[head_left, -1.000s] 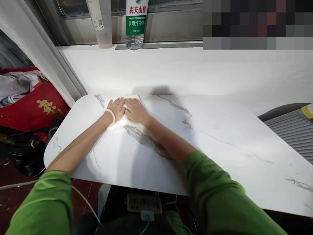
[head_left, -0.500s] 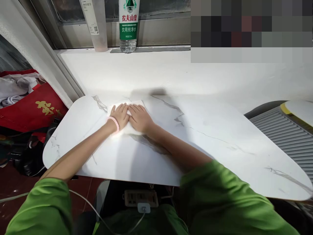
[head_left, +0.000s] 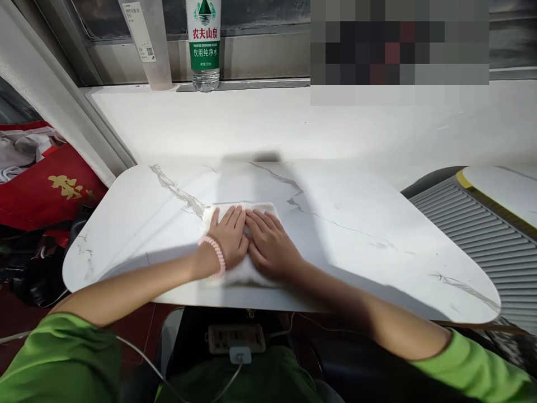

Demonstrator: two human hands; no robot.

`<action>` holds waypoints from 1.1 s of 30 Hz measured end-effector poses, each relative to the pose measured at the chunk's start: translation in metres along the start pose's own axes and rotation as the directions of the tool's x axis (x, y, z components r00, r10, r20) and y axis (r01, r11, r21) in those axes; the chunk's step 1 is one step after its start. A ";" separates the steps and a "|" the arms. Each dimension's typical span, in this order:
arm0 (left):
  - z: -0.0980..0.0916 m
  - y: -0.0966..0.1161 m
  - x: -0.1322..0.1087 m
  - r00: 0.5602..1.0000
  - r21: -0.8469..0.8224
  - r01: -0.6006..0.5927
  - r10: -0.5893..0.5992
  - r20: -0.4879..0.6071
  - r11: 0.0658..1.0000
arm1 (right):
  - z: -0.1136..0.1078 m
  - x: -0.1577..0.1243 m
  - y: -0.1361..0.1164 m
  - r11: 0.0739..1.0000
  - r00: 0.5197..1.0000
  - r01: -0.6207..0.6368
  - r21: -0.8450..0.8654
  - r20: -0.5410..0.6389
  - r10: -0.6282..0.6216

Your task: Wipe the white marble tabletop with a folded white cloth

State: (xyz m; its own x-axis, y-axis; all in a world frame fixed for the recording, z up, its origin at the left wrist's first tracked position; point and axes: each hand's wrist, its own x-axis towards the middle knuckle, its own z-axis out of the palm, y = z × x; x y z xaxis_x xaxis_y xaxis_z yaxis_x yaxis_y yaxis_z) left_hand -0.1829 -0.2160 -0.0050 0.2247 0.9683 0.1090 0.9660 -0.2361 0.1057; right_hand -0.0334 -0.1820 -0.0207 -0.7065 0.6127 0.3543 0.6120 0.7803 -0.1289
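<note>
A white fluffy cloth (head_left: 243, 274) lies spread on the white marble-patterned table (head_left: 356, 240), close to its front edge. My left hand (head_left: 229, 235) rests on the cloth with its fingers stretched out, a pink coiled band (head_left: 218, 254) around the wrist. Beside it, my right hand (head_left: 271, 240) also presses flat on the cloth, fingers extended and pointing away from me. The two hands touch or nearly touch at the index fingers and thumbs. Part of the cloth is hidden beneath them.
A water bottle (head_left: 204, 50) and a translucent tall cup (head_left: 157, 61) stand on the window ledge. A red bag (head_left: 62, 179) sits at the left. Below the table edge hangs a power strip (head_left: 218, 338) with a charger (head_left: 240, 355) and cable. A ribbed grey surface (head_left: 474, 240) lies right.
Both hands and the cloth under them have slid toward me and slightly right, from near the back of the table to its front edge. The view has shifted a little right.
</note>
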 end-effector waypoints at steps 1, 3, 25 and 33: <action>0.002 -0.006 0.016 1.000 0.006 0.003 -0.003 -0.002 1.000 | 0.003 0.012 0.010 1.000 1.000 -0.026 0.009 -0.002 0.026; 0.004 -0.021 0.050 1.000 0.016 -0.001 0.001 -0.001 1.000 | 0.010 0.039 0.031 0.997 0.998 -0.070 0.028 -0.006 0.070; 0.003 0.028 0.024 0.998 0.050 -0.006 0.002 0.067 0.999 | -0.009 -0.016 0.036 0.999 1.000 0.010 -0.043 -0.002 -0.011; -0.004 0.074 -0.004 0.976 -0.007 -0.155 0.155 0.150 0.988 | -0.031 -0.077 0.029 0.999 0.995 0.026 -0.022 -0.100 -0.028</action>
State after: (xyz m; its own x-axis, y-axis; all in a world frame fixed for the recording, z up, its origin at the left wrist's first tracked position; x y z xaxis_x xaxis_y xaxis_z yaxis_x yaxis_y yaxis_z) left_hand -0.1126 -0.2381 0.0065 0.3881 0.9213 -0.0259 0.9184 -0.3842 0.0947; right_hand 0.0497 -0.2100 -0.0226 -0.6840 0.5751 0.4488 0.6012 0.7928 -0.0997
